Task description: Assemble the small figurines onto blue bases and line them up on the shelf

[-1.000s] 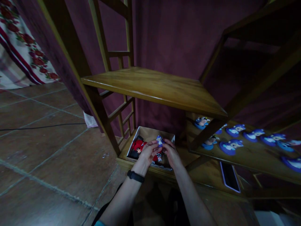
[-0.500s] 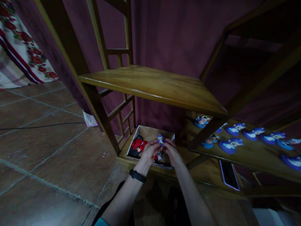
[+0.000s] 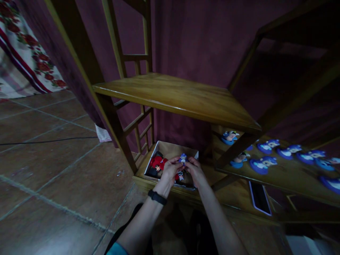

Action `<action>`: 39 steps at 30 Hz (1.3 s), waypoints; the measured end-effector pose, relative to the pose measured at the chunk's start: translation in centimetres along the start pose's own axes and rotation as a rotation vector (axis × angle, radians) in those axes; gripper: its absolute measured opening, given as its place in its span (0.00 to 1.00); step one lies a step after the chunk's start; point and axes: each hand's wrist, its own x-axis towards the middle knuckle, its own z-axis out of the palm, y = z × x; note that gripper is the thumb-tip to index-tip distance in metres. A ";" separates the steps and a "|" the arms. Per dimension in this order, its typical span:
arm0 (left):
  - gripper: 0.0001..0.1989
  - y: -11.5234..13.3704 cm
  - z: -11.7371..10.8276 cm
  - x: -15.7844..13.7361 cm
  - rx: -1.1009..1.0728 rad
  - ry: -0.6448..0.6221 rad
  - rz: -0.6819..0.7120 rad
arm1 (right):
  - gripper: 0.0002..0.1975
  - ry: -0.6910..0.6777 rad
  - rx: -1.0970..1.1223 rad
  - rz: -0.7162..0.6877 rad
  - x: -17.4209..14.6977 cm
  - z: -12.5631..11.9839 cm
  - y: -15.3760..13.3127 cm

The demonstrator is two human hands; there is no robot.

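Note:
Both hands hold one small blue-and-white figurine (image 3: 183, 158) upright above an open cardboard box (image 3: 172, 146). My left hand (image 3: 171, 169), with a black band at its wrist, grips the figurine's lower left side with closed fingers. On the other side, my right hand (image 3: 194, 169) pinches it near the base. Red-and-black figurines (image 3: 157, 163) lie in the left of the box, and another small figurine (image 3: 181, 175) shows below my hands. My fingers partly hide the base of the held figurine and the box's contents.
Blue figurines on round bases (image 3: 262, 164) stand on the shelf to the right. A phone-like dark slab (image 3: 259, 197) lies on the lower board. Above the box juts a wooden shelf (image 3: 170, 92), and a slanting post (image 3: 111, 134) rises at its left. A black cable (image 3: 47, 141) crosses the tiled floor.
The view has shifted slightly, so the scene sits a little further right. The figurine appears slightly lower between my hands, which still hold it over the box.

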 end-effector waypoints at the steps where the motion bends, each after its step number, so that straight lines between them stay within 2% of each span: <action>1: 0.13 0.0 0.0 0.0 -0.003 0.014 0.003 | 0.10 0.009 -0.007 -0.003 0.0 0.0 0.1; 9: 0.10 0.9 0.7 -0.6 -0.059 -0.019 -0.048 | 0.12 0.075 0.030 0.015 0.6 -0.3 0.3; 26: 0.11 0.8 0.1 -0.1 -0.038 0.004 -0.058 | 0.11 0.028 0.048 0.024 0.4 -0.1 -0.1; 32: 0.12 0.5 -0.2 0.0 -0.016 0.029 -0.042 | 0.13 0.070 0.031 0.034 0.5 0.1 0.4; 39: 0.12 0.4 0.2 -0.3 -0.012 0.043 0.026 | 0.13 0.038 -0.020 -0.010 -0.1 0.7 -0.2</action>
